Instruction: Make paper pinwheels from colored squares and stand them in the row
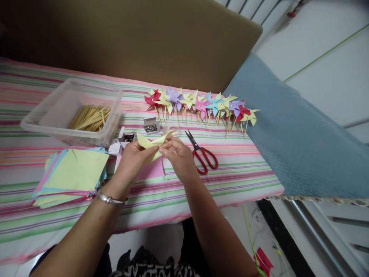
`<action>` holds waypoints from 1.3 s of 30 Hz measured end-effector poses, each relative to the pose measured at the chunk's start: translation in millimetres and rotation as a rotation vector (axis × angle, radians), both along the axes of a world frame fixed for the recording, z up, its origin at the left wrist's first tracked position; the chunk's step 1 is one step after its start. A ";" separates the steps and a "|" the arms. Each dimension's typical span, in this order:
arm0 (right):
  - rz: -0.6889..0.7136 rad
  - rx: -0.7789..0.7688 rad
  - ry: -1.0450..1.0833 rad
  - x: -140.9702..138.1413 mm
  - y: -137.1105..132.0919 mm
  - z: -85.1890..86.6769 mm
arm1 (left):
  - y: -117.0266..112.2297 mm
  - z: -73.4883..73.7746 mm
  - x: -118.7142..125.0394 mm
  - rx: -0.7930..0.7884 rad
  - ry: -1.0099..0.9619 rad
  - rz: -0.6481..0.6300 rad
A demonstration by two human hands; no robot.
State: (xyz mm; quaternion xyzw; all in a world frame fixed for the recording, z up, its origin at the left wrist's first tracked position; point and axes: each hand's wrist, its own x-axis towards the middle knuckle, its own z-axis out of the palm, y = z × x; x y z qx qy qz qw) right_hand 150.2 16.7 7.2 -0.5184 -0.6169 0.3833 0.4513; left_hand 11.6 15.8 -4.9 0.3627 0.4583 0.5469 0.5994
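A pale yellow paper square [150,143], partly folded into a pinwheel, is pinched between both hands above the striped cloth. My left hand [133,156] grips its left side with fingers closed. My right hand [179,157] pinches folded corners toward the middle. A pink paper sheet [151,170] lies under the hands. A silver bracelet [111,199] rings my left wrist.
A row of finished coloured pinwheels [201,104] lies behind. Red scissors [203,154] sit right of my hands. A clear box of wooden sticks [90,117] stands back left, a stack of coloured paper [72,175] front left. Small pin boxes [150,126] lie nearby. A blue cloth [296,142] borders the right.
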 end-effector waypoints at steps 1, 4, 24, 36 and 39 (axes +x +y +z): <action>0.005 -0.008 0.031 0.1 0.2 -0.8 | 0.1 -1.2 -0.3 0.001 0.017 -0.002; 0.020 -0.048 0.105 0.6 0.6 -4.2 | 0.2 -4.9 -0.8 0.016 0.049 -0.009; 0.000 -0.093 0.178 0.9 1.2 -7.7 | 0.0 2.4 3.3 -0.051 0.029 0.027; 0.008 -0.114 0.201 1.8 1.7 -9.0 | -0.7 -0.6 3.1 -0.036 -0.027 -0.006; 0.016 -0.126 0.222 2.6 2.2 -11.5 | -0.5 -2.4 2.4 -0.028 -0.014 -0.015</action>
